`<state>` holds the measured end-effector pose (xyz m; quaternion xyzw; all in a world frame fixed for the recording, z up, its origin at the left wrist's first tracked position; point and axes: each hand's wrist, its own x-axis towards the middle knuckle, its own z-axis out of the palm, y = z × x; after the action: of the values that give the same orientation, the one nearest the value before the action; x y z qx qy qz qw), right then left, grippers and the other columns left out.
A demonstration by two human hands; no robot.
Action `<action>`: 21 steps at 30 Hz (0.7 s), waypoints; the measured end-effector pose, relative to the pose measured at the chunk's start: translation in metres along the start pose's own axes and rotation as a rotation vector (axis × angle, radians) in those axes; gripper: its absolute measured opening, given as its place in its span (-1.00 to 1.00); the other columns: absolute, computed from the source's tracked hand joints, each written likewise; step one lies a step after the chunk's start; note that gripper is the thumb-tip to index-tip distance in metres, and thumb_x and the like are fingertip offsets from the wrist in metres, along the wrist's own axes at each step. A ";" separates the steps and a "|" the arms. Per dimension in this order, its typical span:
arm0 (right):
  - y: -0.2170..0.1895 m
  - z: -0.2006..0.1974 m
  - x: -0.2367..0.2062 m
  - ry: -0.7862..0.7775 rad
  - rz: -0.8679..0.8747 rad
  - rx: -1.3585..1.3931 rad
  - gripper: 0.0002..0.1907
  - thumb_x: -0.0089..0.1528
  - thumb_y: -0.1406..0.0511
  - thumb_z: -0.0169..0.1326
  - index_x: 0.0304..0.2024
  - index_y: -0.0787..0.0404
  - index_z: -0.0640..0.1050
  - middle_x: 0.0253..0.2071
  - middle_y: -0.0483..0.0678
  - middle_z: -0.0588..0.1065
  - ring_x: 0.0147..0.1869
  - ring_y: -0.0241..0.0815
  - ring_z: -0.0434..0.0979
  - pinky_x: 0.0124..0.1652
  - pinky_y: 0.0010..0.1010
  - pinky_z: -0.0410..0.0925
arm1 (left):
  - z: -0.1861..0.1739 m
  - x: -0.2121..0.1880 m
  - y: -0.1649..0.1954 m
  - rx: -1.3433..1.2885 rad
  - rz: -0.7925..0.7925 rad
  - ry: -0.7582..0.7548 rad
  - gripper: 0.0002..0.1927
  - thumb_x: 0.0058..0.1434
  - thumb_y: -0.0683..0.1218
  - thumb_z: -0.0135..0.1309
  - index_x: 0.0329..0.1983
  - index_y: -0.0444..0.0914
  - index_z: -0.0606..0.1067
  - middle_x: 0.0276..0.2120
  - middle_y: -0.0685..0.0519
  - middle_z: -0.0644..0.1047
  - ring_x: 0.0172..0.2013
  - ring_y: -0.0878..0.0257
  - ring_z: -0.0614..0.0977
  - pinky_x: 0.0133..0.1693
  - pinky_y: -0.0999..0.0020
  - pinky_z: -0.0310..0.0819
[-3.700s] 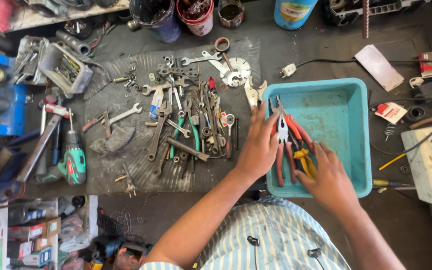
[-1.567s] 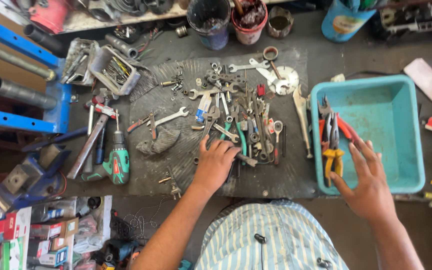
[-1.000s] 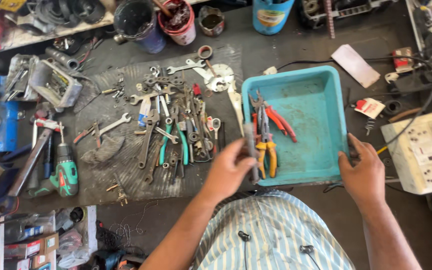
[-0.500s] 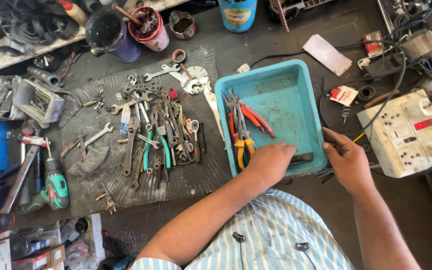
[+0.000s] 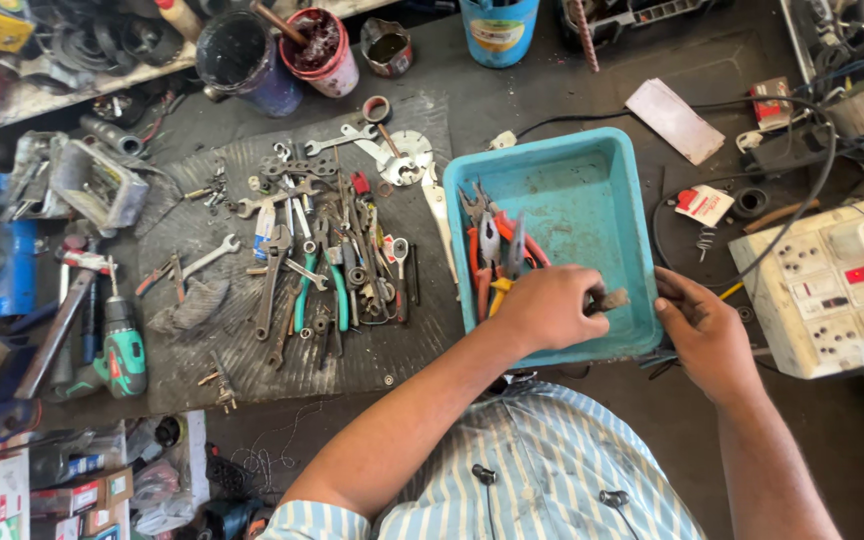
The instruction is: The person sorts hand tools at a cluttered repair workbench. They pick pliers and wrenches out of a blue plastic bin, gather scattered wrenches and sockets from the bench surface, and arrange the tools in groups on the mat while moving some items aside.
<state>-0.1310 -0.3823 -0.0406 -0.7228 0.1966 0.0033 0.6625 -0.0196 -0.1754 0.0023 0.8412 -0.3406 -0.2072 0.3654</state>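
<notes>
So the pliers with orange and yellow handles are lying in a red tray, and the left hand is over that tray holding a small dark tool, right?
Not quite: the tray is teal-blue, not red, as the head view shows. The rest holds: the pliers with orange and yellow handles lie in it, and the left hand is over it holding a small dark tool.

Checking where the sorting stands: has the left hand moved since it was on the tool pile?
Yes. The left hand has gone right, off the mat with the loose tools and into the teal tray, beside the pliers.
</notes>
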 end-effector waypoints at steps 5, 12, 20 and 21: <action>0.000 0.001 0.001 -0.015 -0.014 0.019 -0.54 0.35 0.44 -0.03 0.31 0.41 0.40 0.18 0.03 0.52 0.20 -0.29 0.49 0.16 -0.46 0.33 | -0.023 -0.028 -0.008 -0.454 -0.113 0.013 -0.72 0.16 -0.03 0.24 -0.24 -0.32 0.48 -0.42 -0.17 0.53 -0.35 -0.08 0.57 -0.26 0.09 0.47; -0.006 -0.005 0.004 -0.052 -0.004 -0.086 -0.52 0.33 0.42 0.00 0.32 0.37 0.40 0.13 0.01 0.54 0.15 -0.31 0.51 0.12 -0.47 0.35 | 0.014 -0.035 -0.027 0.153 0.182 -0.103 -0.85 0.15 -0.14 0.16 -0.25 -0.29 0.50 -0.36 -0.13 0.62 -0.25 -0.12 0.65 -0.13 -0.01 0.49; -0.015 -0.008 0.004 -0.036 0.025 -0.144 -0.55 0.32 0.41 0.04 0.27 0.36 0.44 0.08 0.00 0.56 0.12 -0.31 0.54 0.08 -0.45 0.39 | 0.028 -0.024 -0.014 0.201 0.071 -0.100 -0.74 0.38 0.00 -0.02 -0.12 -0.30 0.50 -0.20 -0.14 0.59 -0.10 -0.08 0.65 -0.06 0.02 0.53; -0.015 -0.008 0.004 -0.035 0.014 -0.137 -0.55 0.31 0.41 0.04 0.26 0.37 0.44 0.09 -0.01 0.56 0.13 -0.31 0.54 0.08 -0.45 0.39 | 0.029 -0.025 -0.011 0.155 0.050 -0.163 -0.66 0.39 0.06 0.01 -0.04 -0.33 0.47 -0.17 -0.17 0.56 -0.07 -0.10 0.62 -0.03 0.00 0.49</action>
<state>-0.1252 -0.3907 -0.0260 -0.7648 0.1893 0.0338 0.6149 -0.0493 -0.1662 -0.0222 0.8385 -0.4052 -0.2386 0.2754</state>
